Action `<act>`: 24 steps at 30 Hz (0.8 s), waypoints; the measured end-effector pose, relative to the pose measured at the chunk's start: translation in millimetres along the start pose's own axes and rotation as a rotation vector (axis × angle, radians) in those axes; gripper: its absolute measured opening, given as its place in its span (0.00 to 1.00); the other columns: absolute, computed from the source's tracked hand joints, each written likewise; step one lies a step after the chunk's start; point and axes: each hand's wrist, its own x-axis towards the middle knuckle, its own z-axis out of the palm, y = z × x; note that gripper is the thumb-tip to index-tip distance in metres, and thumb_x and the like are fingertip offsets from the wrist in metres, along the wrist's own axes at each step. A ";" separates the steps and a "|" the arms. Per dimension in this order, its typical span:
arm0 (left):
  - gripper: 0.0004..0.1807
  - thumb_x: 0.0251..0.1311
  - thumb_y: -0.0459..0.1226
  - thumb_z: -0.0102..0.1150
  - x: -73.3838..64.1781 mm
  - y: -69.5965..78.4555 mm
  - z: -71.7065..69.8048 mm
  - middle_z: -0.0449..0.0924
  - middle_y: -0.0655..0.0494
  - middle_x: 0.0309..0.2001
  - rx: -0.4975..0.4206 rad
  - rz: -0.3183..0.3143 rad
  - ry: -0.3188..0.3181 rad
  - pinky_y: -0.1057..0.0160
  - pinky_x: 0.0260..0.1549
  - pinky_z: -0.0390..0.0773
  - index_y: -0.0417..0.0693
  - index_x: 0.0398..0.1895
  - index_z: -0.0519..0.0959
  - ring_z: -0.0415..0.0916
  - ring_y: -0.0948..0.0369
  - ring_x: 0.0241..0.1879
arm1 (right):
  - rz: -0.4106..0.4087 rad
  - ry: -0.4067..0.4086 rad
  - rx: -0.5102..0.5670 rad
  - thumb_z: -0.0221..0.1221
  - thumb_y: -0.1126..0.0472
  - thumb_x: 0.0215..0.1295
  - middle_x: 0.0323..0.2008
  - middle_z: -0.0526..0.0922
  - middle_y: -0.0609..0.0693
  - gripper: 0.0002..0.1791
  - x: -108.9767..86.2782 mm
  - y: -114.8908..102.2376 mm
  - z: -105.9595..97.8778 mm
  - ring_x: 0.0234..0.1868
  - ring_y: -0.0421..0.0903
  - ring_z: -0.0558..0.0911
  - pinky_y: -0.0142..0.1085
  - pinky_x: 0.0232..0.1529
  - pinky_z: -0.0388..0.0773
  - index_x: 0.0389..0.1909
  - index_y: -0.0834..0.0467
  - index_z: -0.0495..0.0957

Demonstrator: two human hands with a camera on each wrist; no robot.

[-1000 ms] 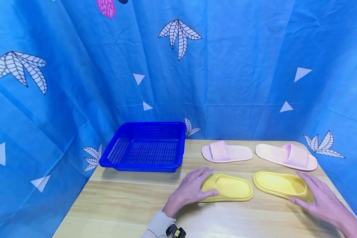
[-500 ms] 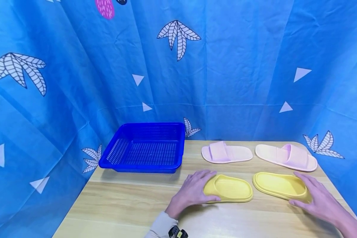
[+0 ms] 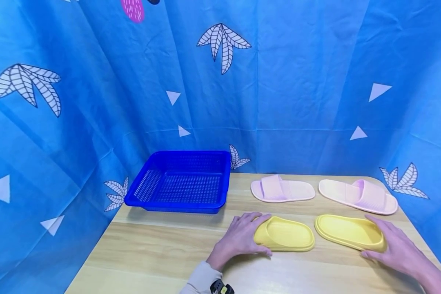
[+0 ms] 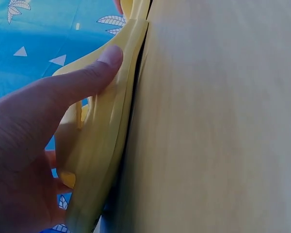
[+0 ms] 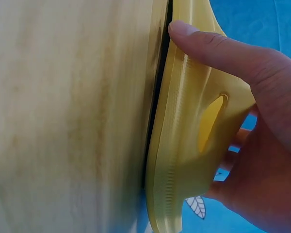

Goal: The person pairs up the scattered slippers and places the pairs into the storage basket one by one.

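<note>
The left hand [image 3: 242, 237] is holding the toe end of the left yellow slipper [image 3: 292, 234]. Its thumb is pressing the near side, its fingers are going round the far side, and it is spreading about as wide as the slipper. The right hand [image 3: 398, 250] is holding the right yellow slipper [image 3: 343, 229] the same way, at the toe end, near the worktop's right edge. Both slippers are sitting at the worktop [image 3: 143, 245], heels facing each other, very near. A thin dark line is showing between each sole and the wood; I can't tell if the soles are lifting.

Two pink slippers [image 3: 297, 191] are lying just behind, close to the back edge, so there is little room that way. A blue basket [image 3: 176, 205] is standing by the back left corner. A wide bit of wood is stretching from the left hand to the left edge, and more is running along the front. A blue curtain [image 3: 297, 81] is hanging behind the back edge.
</note>
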 end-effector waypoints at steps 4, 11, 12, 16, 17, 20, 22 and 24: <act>0.64 0.38 0.75 0.70 0.0 2.5 -1.4 0.68 0.58 0.72 0.001 -0.014 -0.022 0.48 0.60 0.71 0.72 0.81 0.55 0.67 0.56 0.68 | 0.007 -0.007 0.000 0.85 0.55 0.29 0.56 0.74 0.73 0.63 0.2 1.5 1.3 0.52 0.75 0.72 0.70 0.45 0.67 0.69 0.68 0.64; 0.61 0.42 0.71 0.73 0.1 5.8 -2.6 0.70 0.59 0.68 0.011 -0.004 -0.024 0.52 0.56 0.72 0.72 0.81 0.55 0.69 0.57 0.65 | 0.043 -0.039 -0.005 0.86 0.52 0.29 0.55 0.75 0.73 0.61 0.6 4.1 -0.3 0.51 0.73 0.74 0.65 0.44 0.69 0.66 0.69 0.66; 0.61 0.42 0.70 0.73 -0.2 5.8 -2.3 0.70 0.59 0.68 0.009 -0.003 -0.022 0.52 0.56 0.72 0.71 0.81 0.55 0.69 0.57 0.65 | 0.051 -0.046 -0.004 0.86 0.52 0.29 0.55 0.75 0.73 0.61 0.7 4.3 -0.7 0.51 0.72 0.74 0.63 0.43 0.69 0.66 0.69 0.66; 0.60 0.43 0.69 0.73 -0.8 5.8 -1.6 0.70 0.60 0.67 0.011 0.002 -0.013 0.53 0.55 0.72 0.71 0.81 0.56 0.69 0.58 0.63 | 0.071 -0.069 -0.008 0.86 0.49 0.29 0.53 0.77 0.72 0.60 1.9 5.3 -1.9 0.50 0.71 0.76 0.54 0.41 0.71 0.64 0.69 0.67; 0.60 0.43 0.69 0.73 -0.9 5.7 -1.4 0.70 0.60 0.66 0.012 0.004 -0.009 0.53 0.54 0.72 0.71 0.81 0.56 0.69 0.58 0.63 | 0.072 -0.070 -0.012 0.86 0.49 0.28 0.53 0.78 0.71 0.60 2.4 5.5 -2.2 0.49 0.70 0.76 0.50 0.40 0.70 0.64 0.69 0.67; 0.60 0.43 0.69 0.73 -0.7 5.6 -1.3 0.71 0.60 0.66 0.015 0.009 0.002 0.54 0.54 0.72 0.70 0.81 0.57 0.70 0.58 0.63 | 0.072 -0.074 -0.012 0.86 0.48 0.29 0.53 0.78 0.70 0.59 3.7 6.0 -3.1 0.49 0.69 0.77 0.42 0.39 0.69 0.64 0.69 0.68; 0.60 0.43 0.69 0.74 -0.9 5.5 -1.4 0.71 0.60 0.65 0.012 0.013 0.007 0.54 0.53 0.72 0.70 0.80 0.57 0.70 0.59 0.62 | 0.070 -0.075 -0.014 0.86 0.48 0.29 0.53 0.78 0.70 0.59 4.4 6.1 -3.7 0.49 0.69 0.77 0.39 0.38 0.68 0.63 0.69 0.69; 0.59 0.43 0.69 0.74 -1.2 5.4 -1.7 0.71 0.60 0.65 0.006 0.018 0.011 0.55 0.52 0.72 0.70 0.80 0.58 0.70 0.59 0.62 | 0.061 -0.073 -0.017 0.86 0.48 0.29 0.53 0.79 0.69 0.58 5.3 5.9 -4.4 0.49 0.68 0.77 0.38 0.38 0.67 0.63 0.69 0.69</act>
